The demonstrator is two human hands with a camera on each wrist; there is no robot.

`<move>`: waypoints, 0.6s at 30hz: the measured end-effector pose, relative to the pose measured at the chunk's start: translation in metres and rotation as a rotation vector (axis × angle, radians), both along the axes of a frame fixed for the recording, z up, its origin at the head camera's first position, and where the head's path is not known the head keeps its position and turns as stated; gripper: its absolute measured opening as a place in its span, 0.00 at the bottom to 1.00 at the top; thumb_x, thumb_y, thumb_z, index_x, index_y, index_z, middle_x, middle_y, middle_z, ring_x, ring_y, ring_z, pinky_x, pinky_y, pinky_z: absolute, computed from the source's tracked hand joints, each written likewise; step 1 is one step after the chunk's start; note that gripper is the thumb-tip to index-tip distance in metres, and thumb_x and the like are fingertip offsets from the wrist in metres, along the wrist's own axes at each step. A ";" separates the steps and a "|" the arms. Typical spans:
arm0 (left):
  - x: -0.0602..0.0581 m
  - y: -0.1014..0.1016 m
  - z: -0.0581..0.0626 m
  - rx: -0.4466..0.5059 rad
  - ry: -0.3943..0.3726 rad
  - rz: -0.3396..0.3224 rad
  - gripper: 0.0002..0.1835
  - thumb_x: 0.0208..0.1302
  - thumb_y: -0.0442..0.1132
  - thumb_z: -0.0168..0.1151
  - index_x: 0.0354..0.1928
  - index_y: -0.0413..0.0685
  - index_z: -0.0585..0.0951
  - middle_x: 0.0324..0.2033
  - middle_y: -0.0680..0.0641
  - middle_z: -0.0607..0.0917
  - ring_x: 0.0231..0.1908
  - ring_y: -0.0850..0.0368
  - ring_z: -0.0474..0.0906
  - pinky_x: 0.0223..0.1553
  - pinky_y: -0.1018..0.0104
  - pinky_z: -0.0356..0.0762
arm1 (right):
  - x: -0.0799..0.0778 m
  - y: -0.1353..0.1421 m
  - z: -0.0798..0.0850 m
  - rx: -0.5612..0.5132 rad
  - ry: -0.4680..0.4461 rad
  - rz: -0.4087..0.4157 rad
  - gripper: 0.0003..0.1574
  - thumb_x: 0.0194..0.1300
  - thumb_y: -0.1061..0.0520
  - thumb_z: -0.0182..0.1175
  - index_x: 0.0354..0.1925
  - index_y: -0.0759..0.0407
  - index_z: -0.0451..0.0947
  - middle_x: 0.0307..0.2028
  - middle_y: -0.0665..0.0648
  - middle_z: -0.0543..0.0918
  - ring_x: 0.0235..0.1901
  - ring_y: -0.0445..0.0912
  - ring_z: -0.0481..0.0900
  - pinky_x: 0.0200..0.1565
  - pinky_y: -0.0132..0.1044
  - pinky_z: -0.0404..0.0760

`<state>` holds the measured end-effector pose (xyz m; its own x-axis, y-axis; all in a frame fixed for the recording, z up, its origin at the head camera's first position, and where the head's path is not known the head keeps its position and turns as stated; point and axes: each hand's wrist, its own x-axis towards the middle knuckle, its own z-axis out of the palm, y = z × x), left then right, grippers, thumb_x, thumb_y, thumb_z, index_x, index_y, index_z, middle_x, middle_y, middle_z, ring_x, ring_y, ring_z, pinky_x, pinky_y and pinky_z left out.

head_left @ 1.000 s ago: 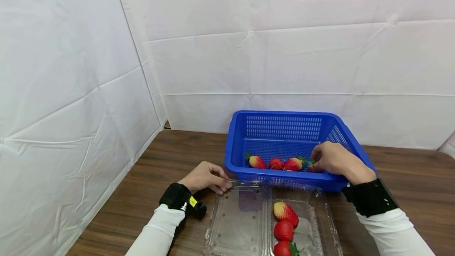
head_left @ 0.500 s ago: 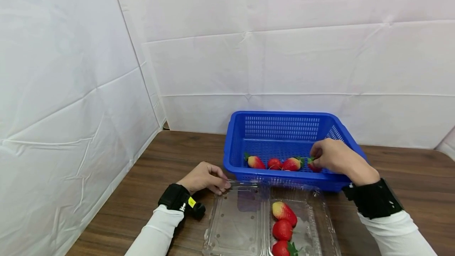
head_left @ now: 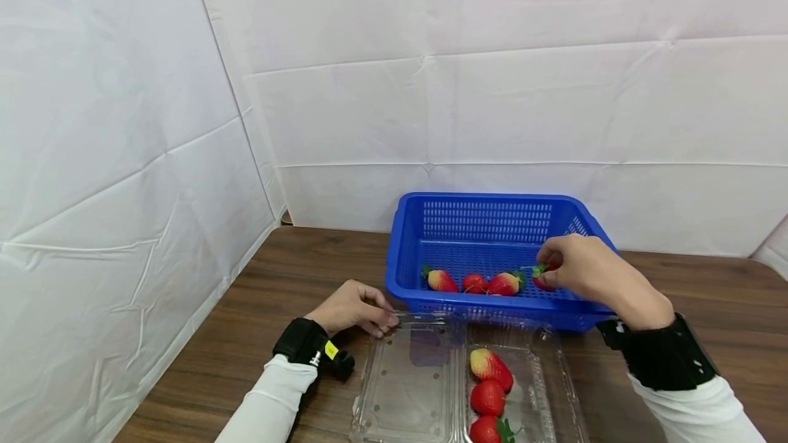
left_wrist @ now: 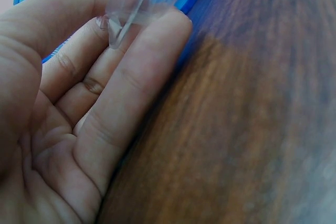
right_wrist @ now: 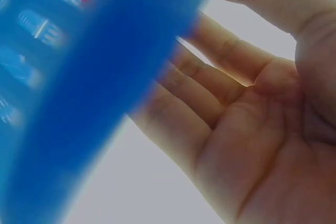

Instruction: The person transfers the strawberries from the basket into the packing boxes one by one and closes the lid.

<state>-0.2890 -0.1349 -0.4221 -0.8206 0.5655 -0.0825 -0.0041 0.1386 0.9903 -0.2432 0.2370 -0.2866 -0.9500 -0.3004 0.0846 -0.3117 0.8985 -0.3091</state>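
Note:
My right hand (head_left: 581,269) pinches a strawberry (head_left: 542,279) by its side at the right end of the blue basket (head_left: 492,298); green leaves point left. In the right wrist view the basket's wall (right_wrist: 105,66) hides the fingertips and the fruit. Several red and pale-yellow strawberries (head_left: 505,284) lie along the basket's near side. My left hand (head_left: 357,310) pinches the far left corner of a clear plastic clamshell box (head_left: 409,388), thumb and finger on its edge (left_wrist: 123,24). In the box's right half, 3 strawberries (head_left: 491,369) sit in a column.
The basket stands on a brown wooden table (head_left: 246,333), right behind the opened-out clamshell. White sheeting (head_left: 345,115) hangs at the back and along the left. A black wrist camera (head_left: 341,364) on the left arm sits close beside the box's left edge.
My right hand has drawn the strawberry up slightly and shifted a little right; more of the fruit and its leaves now show. The left hand keeps its pinch on the box corner.

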 end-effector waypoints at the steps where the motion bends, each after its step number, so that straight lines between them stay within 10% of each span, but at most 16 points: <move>1: 0.000 0.000 0.000 0.001 -0.002 -0.001 0.09 0.53 0.31 0.70 0.34 0.31 0.84 0.31 0.41 0.88 0.29 0.52 0.84 0.31 0.64 0.87 | 0.001 0.000 0.001 0.001 0.004 0.002 0.15 0.58 0.59 0.67 0.43 0.66 0.80 0.33 0.60 0.84 0.32 0.50 0.78 0.35 0.50 0.84; 18: -0.001 -0.001 -0.002 -0.005 0.011 -0.007 0.09 0.54 0.31 0.69 0.36 0.31 0.83 0.32 0.40 0.88 0.31 0.50 0.84 0.32 0.64 0.87 | 0.024 -0.003 0.014 0.002 0.087 0.017 0.14 0.56 0.61 0.69 0.41 0.64 0.81 0.32 0.57 0.83 0.31 0.49 0.77 0.34 0.51 0.85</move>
<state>-0.2898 -0.1359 -0.4246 -0.8173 0.5711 -0.0765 0.0076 0.1435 0.9896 -0.2189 0.2339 -0.2724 -0.9338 -0.3171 0.1658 -0.3528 0.8933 -0.2786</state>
